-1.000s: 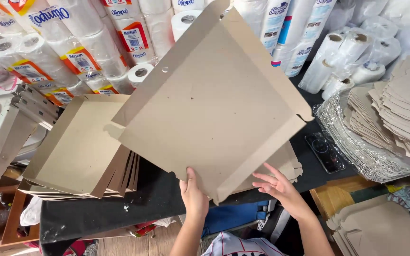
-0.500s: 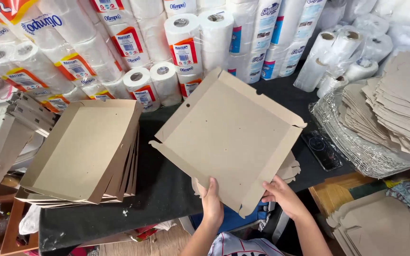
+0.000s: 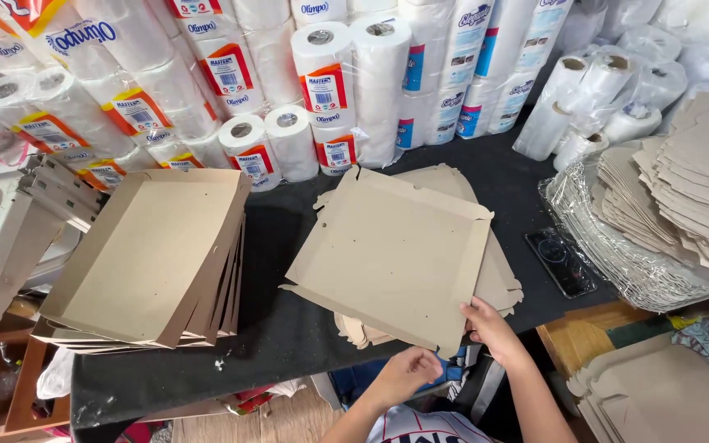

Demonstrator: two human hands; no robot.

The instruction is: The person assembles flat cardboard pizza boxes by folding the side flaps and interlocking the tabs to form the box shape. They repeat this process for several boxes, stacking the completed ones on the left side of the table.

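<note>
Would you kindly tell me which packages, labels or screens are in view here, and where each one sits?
Paper rolls: stacked along the back, white cylinders with red, orange and blue labels.
Clear-wrapped rolls: back right, plain white, no labels.
Phone: flat on the black table, right of the cardboard sheet; dark screen.

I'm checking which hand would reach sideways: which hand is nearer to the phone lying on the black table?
Right. The right hand grips the flat cardboard sheet's near edge, just left of the phone. The left hand sits lower and farther left.
</note>
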